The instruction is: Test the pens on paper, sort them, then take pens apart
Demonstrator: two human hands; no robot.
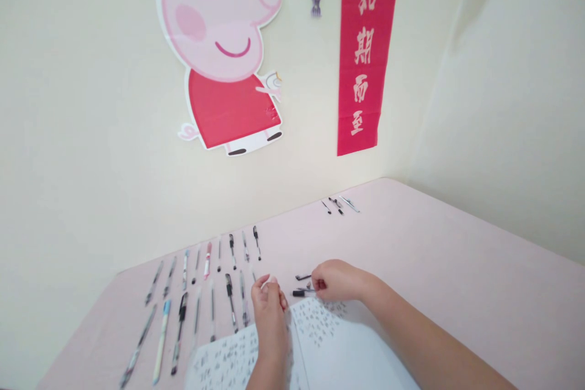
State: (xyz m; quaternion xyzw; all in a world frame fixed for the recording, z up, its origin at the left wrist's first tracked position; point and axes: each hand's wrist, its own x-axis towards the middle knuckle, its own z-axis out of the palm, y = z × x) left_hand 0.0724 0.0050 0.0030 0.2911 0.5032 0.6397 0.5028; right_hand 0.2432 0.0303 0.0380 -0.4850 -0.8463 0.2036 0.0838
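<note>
My left hand [269, 304] is over the upper middle of an open notebook [365, 353] with handwriting on its pages. Its fingers are curled together, and anything inside them is hidden. A thin pen part [254, 276] shows just beyond these fingers. To the right, my right hand [337, 280] reaches over the notebook's top edge with fingers closed and pointing down. Its fingertips meet a small group of pen parts, among them a black cap [298, 294] and a dark clip-like piece [302, 278]. What it grips there, if anything, cannot be made out.
Pens and refills lie in two rows on the pink tabletop [457, 256], including a blue-capped pen [161, 341] and a black pen [180, 332]. More small pen parts [336, 202] lie near the wall. A cartoon pig cutout [233, 103] and red banner [361, 73] hang above.
</note>
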